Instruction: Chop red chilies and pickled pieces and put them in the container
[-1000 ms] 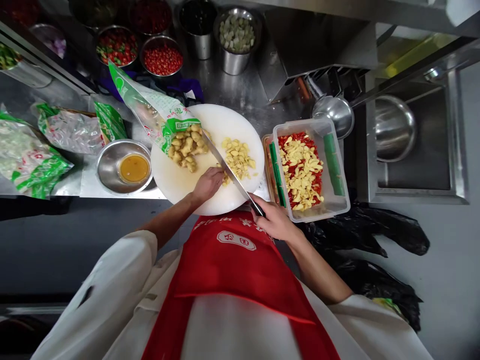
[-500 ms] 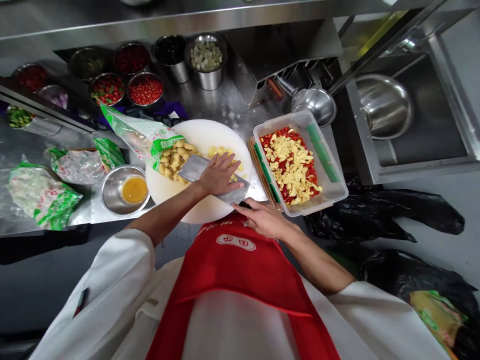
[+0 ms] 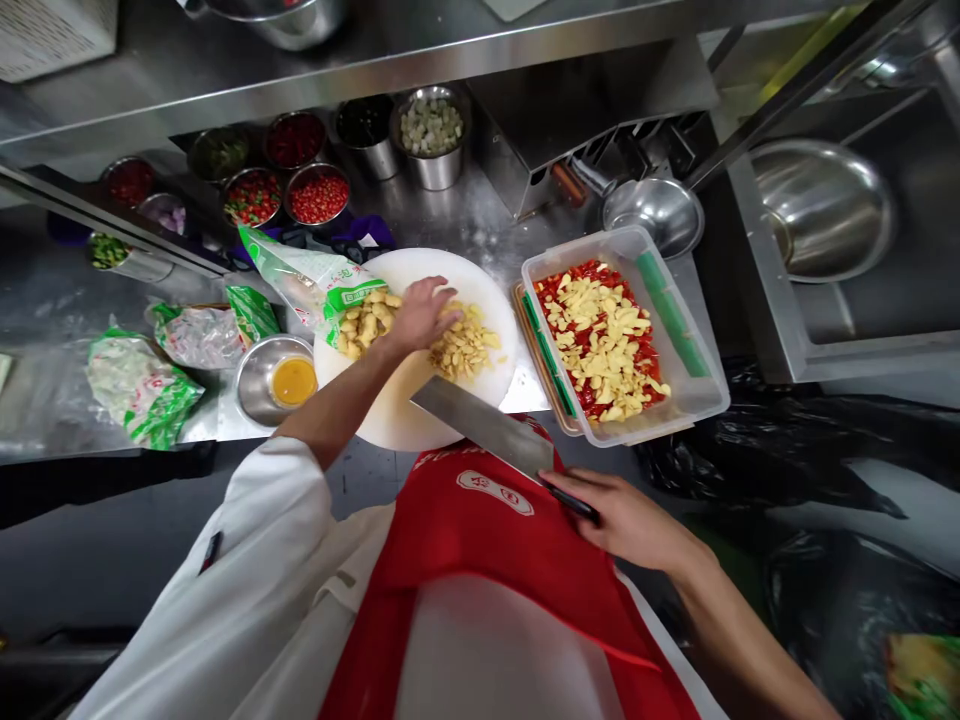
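Observation:
My right hand (image 3: 626,515) grips the black handle of a cleaver (image 3: 487,425), whose broad blade reaches over the near edge of the round white cutting board (image 3: 390,410). Fingers apart, my left hand (image 3: 424,315) is over the board, between a pile of whole ginger-like pieces (image 3: 364,325) and flattened pale yellow pieces (image 3: 465,345). Whether its fingertips touch any piece I cannot tell. The whole pieces lie at the mouth of a green and white plastic bag (image 3: 307,280). Right of the board, a clear plastic tub (image 3: 686,350) holds chopped red peppers topped with flattened yellow pieces.
Left of the board are a steel bowl of orange liquid (image 3: 255,375) and two plastic bags, one nearest the edge (image 3: 142,390). Several steel pots of ingredients, including red chillies (image 3: 319,195), line the back under a steel shelf (image 3: 375,90). An empty steel bowl (image 3: 652,215) stands behind the tub.
The cleaver has lifted off the yellow pieces and moved toward me and right in my right hand. My left hand has left the blade and moved slightly left and away from me.

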A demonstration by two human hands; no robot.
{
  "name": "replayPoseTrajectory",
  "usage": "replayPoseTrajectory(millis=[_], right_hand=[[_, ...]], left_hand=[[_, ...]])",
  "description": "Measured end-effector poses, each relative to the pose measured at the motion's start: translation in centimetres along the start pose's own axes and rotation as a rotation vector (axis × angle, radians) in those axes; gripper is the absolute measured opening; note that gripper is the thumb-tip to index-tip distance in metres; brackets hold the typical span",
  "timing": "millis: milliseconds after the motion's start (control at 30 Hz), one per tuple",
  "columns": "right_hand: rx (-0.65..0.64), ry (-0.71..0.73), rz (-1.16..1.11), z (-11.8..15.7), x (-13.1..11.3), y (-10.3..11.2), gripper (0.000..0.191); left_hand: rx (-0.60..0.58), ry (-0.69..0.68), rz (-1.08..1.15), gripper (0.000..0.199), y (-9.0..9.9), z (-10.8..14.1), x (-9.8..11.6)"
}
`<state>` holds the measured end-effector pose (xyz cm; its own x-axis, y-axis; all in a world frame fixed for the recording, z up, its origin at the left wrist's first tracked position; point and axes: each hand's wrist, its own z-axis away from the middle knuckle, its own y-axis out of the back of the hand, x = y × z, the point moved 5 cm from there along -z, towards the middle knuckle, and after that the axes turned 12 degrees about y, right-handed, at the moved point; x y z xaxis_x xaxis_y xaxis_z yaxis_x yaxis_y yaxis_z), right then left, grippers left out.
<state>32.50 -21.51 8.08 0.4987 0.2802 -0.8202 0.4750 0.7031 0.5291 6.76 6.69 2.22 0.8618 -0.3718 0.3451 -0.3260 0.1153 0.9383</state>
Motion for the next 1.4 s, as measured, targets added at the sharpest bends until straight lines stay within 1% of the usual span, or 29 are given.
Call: replayPoseTrajectory(millis=[67,133,167,200,233,267,300,333,367,400,433,500,567,633,667,700,733,767,833,867,900,933,967,1033,1100,1167,1267,1333,1400], right_hand=[[0.01,0.008,-0.14,-0.5,0.3,-0.1,0.078],[0.008,-0.012,-0.268,-1.8,1.2,-0.6,0.078],[0.015,-0.031,-0.335,-2.7,1.8,-0.8,0.076],[0.033,-0.054,-0.404,-3.5,2.4,-1.0,0.075],[0.064,-0.081,-0.475,-4.3,3.0,-1.2,0.073],[0.109,-0.112,-0.546,-5.1,3.7,-1.4,0.07],[0.164,-0.146,-0.613,-5.7,4.2,-1.5,0.068],[0.222,-0.18,-0.671,-6.2,4.7,-1.6,0.066],[0.274,-0.209,-0.711,-6.6,4.9,-1.6,0.065],[0.316,-0.229,-0.734,-6.9,5.0,-1.7,0.064],[0.349,-0.244,-0.739,-7.2,4.8,-1.7,0.063],[0.375,-0.261,-0.719,-7.5,4.1,-1.9,0.061],[0.365,-0.278,-0.709,-7.5,3.1,-2.3,0.061],[0.354,-0.289,-0.724,-7.3,2.2,-3.0,0.061],[0.354,-0.291,-0.732,-7.2,1.8,-3.4,0.06],[0.357,-0.295,-0.735,-7.0,1.5,-3.9,0.059],[0.364,-0.301,-0.733,-6.8,1.4,-4.4,0.059],[0.373,-0.309,-0.73,-6.7,1.2,-4.9,0.059],[0.401,-0.333,-0.735,-6.5,1.1,-5.9,0.059],[0.418,-0.345,-0.74,-6.5,0.9,-6.4,0.06],[0.435,-0.355,-0.744,-6.5,0.8,-6.8,0.062],[0.449,-0.362,-0.742,-6.6,0.7,-7.2,0.062],[0.457,-0.368,-0.735,-6.6,0.5,-7.4,0.063],[0.455,-0.376,-0.712,-6.8,0.2,-7.7,0.063],[0.444,-0.381,-0.697,-6.8,0.2,-7.8,0.064],[0.436,-0.381,-0.699,-6.9,0.3,-7.7,0.065],[0.441,-0.369,-0.721,-7.1,0.6,-7.5,0.068],[0.438,-0.358,-0.732,-7.2,0.7,-7.3,0.068],[0.426,-0.343,-0.734,-7.3,0.7,-7.1,0.068]], left_hand=[[0.119,0.154,0.076,0.047,3.7,0.3,-2.5],[0.232,0.332,0.138,0.047,7.2,1.3,-5.2],[0.254,0.392,0.148,0.044,8.6,2.0,-6.3],[0.24,0.431,0.143,0.04,9.4,2.8,-7.2],[0.182,0.449,0.122,0.035,9.7,3.8,-7.8],[0.086,0.448,0.085,0.03,9.3,4.8,-8.0],[-0.031,0.432,0.039,0.027,8.4,6.0,-8.0],[-0.143,0.407,-0.013,0.025,7.1,7.3,-7.7],[-0.23,0.382,-0.066,0.024,5.7,8.7,-7.3],[-0.269,0.356,-0.112,0.026,4.2,10.1,-6.6],[-0.247,0.351,-0.146,0.029,3.0,11.3,-6.0],[-0.139,0.362,-0.157,0.029,1.0,13.5,-4.7],[-0.082,0.315,-0.083,0.025,-0.4,15.4,-3.6],[-0.084,0.188,0.036,0.024,-1.1,16.9,-2.9],[-0.08,0.132,0.086,0.025,-1.1,17.4,-3.0],[-0.054,0.114,0.12,0.025,-0.8,17.7,-3.5],[0.003,0.149,0.132,0.026,-0.4,17.8,-4.5],[0.085,0.239,0.128,0.027,0.1,17.7,-5.8],[0.258,0.498,0.103,0.032,0.9,17.1,-8.9],[0.315,0.61,0.098,0.037,1.1,16.6,-10.2],[0.346,0.691,0.106,0.041,1.0,16.2,-11.2],[0.358,0.741,0.126,0.042,0.9,15.7,-12.0],[0.36,0.763,0.157,0.04,0.8,15.4,-12.4],[0.374,0.761,0.227,0.033,0.8,15.5,-12.6],[0.392,0.737,0.274,0.028,1.1,16.6,-12.1],[0.396,0.718,0.291,0.025,1.2,18.3,-11.2],[0.38,0.74,0.268,0.027,0.6,20.1,-9.2],[0.346,0.751,0.215,0.034,-0.4,20.1,-7.5],[0.295,0.732,0.147,0.048,-1.4,19.2,-5.4]])
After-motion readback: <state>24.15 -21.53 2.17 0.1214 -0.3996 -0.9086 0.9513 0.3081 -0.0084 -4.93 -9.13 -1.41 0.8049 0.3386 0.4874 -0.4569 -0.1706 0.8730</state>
